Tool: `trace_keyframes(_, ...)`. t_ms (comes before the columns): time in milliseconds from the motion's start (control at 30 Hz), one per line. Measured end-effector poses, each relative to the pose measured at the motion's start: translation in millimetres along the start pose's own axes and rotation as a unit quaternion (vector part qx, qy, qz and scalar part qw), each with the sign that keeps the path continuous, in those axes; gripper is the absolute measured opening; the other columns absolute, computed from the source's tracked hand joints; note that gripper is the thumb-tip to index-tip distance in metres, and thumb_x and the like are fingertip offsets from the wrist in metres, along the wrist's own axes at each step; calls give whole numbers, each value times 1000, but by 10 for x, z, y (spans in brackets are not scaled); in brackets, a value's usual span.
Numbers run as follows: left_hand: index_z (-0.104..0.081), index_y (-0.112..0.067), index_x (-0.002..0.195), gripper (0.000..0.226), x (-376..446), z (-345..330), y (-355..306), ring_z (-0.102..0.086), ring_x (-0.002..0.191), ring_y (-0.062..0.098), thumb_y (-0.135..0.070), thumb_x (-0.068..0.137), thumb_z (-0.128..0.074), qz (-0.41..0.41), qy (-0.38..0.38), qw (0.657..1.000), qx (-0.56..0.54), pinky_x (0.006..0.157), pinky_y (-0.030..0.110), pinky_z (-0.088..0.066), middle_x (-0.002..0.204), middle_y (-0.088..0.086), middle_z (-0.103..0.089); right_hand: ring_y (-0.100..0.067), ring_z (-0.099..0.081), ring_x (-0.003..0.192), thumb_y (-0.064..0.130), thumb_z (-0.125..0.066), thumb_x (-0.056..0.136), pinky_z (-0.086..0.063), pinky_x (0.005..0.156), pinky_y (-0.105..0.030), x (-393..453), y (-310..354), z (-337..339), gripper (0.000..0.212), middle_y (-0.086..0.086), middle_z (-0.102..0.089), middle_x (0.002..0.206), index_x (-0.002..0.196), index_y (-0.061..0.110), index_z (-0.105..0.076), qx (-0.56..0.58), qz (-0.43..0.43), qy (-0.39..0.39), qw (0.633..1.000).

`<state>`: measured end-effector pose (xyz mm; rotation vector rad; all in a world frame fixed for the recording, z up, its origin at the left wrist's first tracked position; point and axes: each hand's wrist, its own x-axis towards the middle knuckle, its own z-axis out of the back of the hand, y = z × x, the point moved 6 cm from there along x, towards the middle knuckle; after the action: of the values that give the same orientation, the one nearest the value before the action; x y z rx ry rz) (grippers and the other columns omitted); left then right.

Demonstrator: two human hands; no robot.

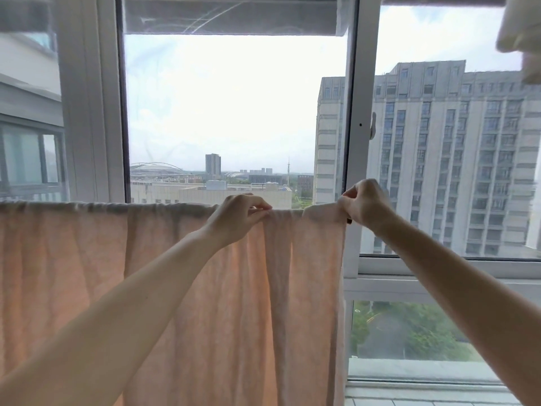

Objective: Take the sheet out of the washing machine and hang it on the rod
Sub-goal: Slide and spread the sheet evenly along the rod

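1. Pink cloth sheet [205, 288] is pinched at its top fold by both hands, up at rod height.
2. Left hand [238, 219]: thumb and fingertips nip the fold from above, fingers curled. Sheet hangs straight down below this grip and runs on well out to the left.
3. Right hand [366, 202]: fingers curled round the sheet's right-hand end, at the top corner. Hanging edge of the sheet drops straight down just left of this hand.
4. Between the two hands: a short stretch of sheet, bunched into a thin rope along the top, with folds falling below it.
5. Rod [349, 220]: almost fully covered by the sheet; only a dark end stub shows under the right hand. Sheet is draped over it across the frame from the left edge to the right hand.
6. Left of the left hand the top fold lies flatter and wider, one vertical crease partway along.
7. Behind: white window frame [355, 112], handle [373, 126] on the upright, tall grey building [453, 156] beyond the glass.
8. Top right corner: pale cloth [521, 30], blurred, can't tell what it is.
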<state>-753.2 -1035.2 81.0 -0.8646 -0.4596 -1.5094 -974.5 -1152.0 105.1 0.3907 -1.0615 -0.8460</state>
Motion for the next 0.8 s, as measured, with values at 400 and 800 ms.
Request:
trace_keyframes(400,-67,-12,116,24,-81,148,156,-57,100,9,-16,98,-52,43,9,999,-5,85,21,-41,111,-4,-66,-23,-59,80,10,-58,90,-54,71,-32,-92,13,-83,6,-9,-58,93,92,7,-63,-219,165,24,961)
trace_keyframes(800,-68,-12,90,8,-110,337,166,-59,80,3,-13,93,-61,63,-9,998,16,65,9,-39,84,-6,-66,-13,-61,70,9,-55,95,-57,73,-28,-176,270,-418,12,-4,-65,87,93,3,-65,-160,290,69,941)
